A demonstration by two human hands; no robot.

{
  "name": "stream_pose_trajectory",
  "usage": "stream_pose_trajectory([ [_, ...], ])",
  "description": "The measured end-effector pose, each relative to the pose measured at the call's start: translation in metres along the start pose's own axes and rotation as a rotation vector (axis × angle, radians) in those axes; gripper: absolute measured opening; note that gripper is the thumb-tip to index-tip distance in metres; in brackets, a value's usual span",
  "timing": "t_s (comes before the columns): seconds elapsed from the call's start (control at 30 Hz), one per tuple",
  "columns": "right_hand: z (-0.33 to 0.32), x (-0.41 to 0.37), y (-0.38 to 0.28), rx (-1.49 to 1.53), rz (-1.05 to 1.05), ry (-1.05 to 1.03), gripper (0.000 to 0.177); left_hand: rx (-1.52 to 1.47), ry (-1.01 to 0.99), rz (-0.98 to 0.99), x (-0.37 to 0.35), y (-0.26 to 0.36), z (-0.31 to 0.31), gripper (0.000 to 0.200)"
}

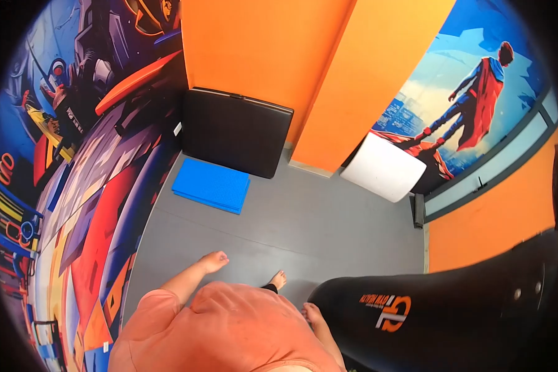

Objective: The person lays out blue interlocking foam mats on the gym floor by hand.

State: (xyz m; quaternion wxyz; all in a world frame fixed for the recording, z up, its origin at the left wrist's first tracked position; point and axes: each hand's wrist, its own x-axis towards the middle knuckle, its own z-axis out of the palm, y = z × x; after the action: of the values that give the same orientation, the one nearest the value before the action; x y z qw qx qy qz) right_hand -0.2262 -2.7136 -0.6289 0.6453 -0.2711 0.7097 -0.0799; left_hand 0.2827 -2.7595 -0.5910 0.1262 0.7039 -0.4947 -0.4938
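My left hand (214, 261) hangs over the grey floor to the left of my bare foot (279, 279), its fingers loosely curled and nothing seen in them. Beside the near end of a black punching bag (440, 304) with an orange and white logo is my right hand (313, 314). Its fingers are drawn together with nothing visible in them; whether it touches the bag is unclear. An orange-pink shirt (242, 328) covers my body at the bottom.
A folded blue mat (211, 186) lies on the grey floor (291, 217) before a black panel (235, 133) leaning on the orange wall. A white board (384, 166) leans at the right, near a dark roll (418, 211). Murals cover the side walls.
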Motion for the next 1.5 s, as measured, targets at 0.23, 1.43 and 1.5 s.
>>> stream_pose_trajectory([
  [0.23, -0.054, 0.102, -0.159, -0.205, -0.339, -0.066, 0.028, 0.041, -0.242, -0.184, 0.028, -0.024, 0.058, 0.049],
  [1.43, -0.006, 0.393, -0.747, -1.133, -0.411, -0.416, 0.033, -0.783, 0.972, -0.447, 0.228, 0.029, -0.134, 0.019],
  [1.5, 0.023, 0.414, -0.796, -1.172, -0.448, -0.483, 0.034, -0.941, 1.075, -0.605, 0.232, 0.017, -0.070, 0.015],
])
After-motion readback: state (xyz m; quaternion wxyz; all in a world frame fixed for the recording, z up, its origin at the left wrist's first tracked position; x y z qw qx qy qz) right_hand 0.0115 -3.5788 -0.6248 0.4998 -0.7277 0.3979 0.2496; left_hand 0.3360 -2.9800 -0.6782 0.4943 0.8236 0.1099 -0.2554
